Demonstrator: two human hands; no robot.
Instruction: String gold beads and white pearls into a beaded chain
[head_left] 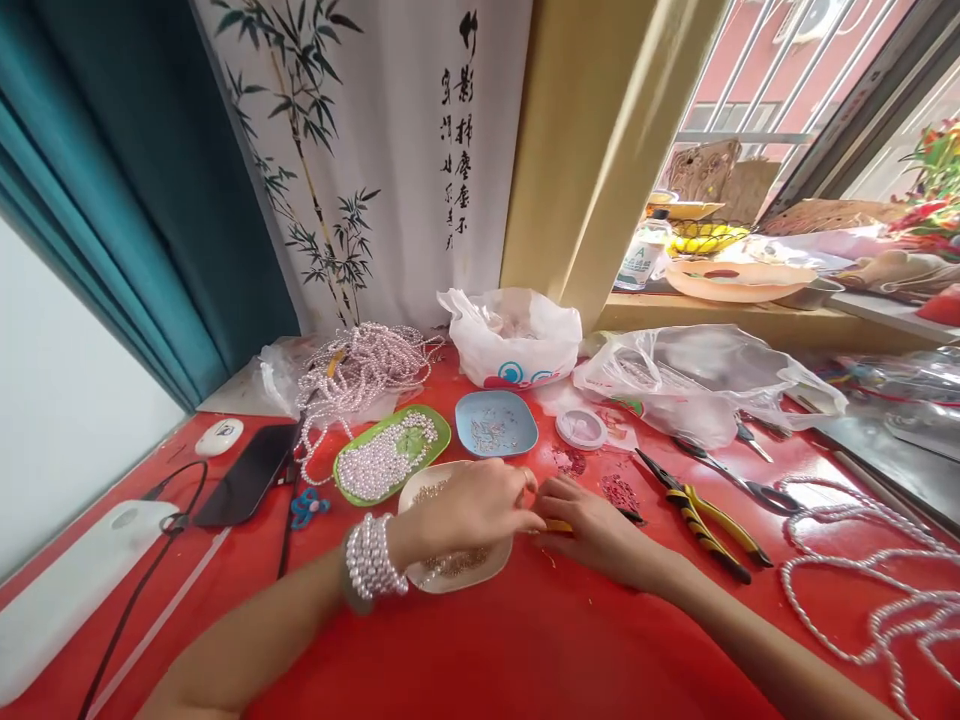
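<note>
My left hand (476, 508) is closed in a pinch above the cream tray (471, 577) of small gold-toned beads, with a pearl bead bracelet (369, 556) wrapped around its wrist. Whatever its fingertips hold is too small to make out. Close against those fingertips, my right hand (589, 528) is curled around a yellow-and-black-handled tool (559, 526); its working end is hidden. Behind the hands are a green tray (442, 428) of pearl beads and a blue tray (496, 402) of small metal pieces. Red beads (619, 492) lie beyond my right hand.
Yellow-and-black pliers (705, 515) and scissors (739, 478) lie to the right, near loose pearl strands (847, 590). Plastic bags (517, 335) and piled pearl strands (367, 365) stand behind. A phone (247, 475), cable and white power strip (82, 590) occupy the left.
</note>
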